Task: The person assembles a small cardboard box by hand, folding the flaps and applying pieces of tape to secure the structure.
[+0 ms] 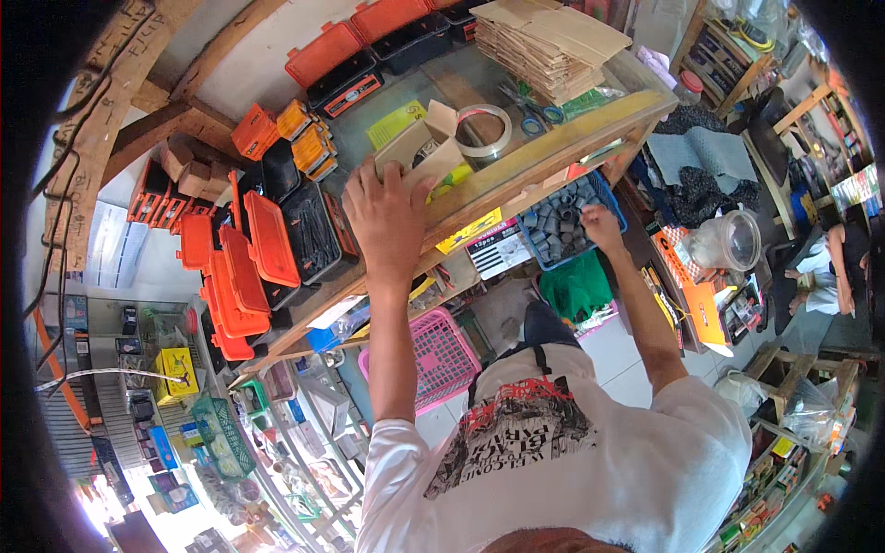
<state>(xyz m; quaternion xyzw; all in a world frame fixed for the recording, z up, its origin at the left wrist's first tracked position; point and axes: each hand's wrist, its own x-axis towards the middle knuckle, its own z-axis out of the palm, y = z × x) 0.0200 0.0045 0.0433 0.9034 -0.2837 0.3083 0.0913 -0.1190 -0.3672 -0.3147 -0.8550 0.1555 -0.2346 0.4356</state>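
Note:
My left hand (387,198) is closed on the near left side of a small open cardboard box (438,124) that stands on the glass-topped counter. Something dark and round shows inside the box, but I cannot tell what it is. Out to the right, my right hand (602,226) is by the right edge of a blue basket (623,224) full of grey plastic pipe fittings (558,221). Its fingers are curled together, and whatever they hold, if anything, is hidden. A roll of clear tape (505,138) lies just right of the box.
Scissors (533,120) and a stack of flat cardboard (548,51) lie farther back on the counter. Orange-lidded toolboxes (267,240) crowd its left end. A pink basket (433,359) sits below the counter's wooden edge (553,147). Another person (825,263) is at far right.

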